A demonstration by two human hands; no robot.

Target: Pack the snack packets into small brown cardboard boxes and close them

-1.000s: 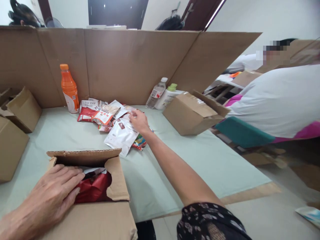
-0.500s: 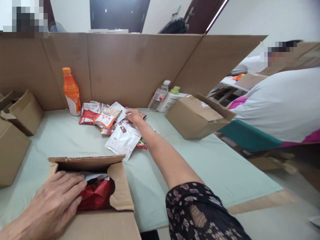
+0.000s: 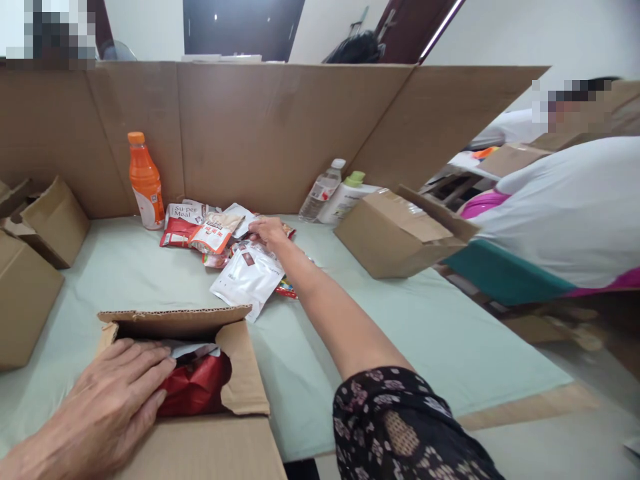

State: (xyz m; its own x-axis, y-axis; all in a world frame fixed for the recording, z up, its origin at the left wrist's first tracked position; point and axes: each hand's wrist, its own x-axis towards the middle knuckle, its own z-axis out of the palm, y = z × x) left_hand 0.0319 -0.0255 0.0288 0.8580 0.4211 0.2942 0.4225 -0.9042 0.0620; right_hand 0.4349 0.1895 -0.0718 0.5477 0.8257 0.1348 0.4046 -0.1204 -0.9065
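Observation:
My left hand lies with its fingers stretched out over the packets inside an open cardboard box close to me. A red packet and a pale packet show beside its fingers. Farther off, my right hand has its fingers pinched at the top of a pile of food packets, where a white pouch lies. What exactly is between those fingertips is partly hidden. An orange-and-white packet and a "Su-per Meal" packet rest to the left of that hand.
Behind the pile stands a cardboard screen. An orange bottle is at its left; a clear bottle and a white bottle with a green cap lean at its right. Cardboard boxes flank both sides. A person is at the right.
The view has shifted slightly. My right hand stays at the pile with its fingers drawn a little closer together; my left hand has not visibly moved on the packets.

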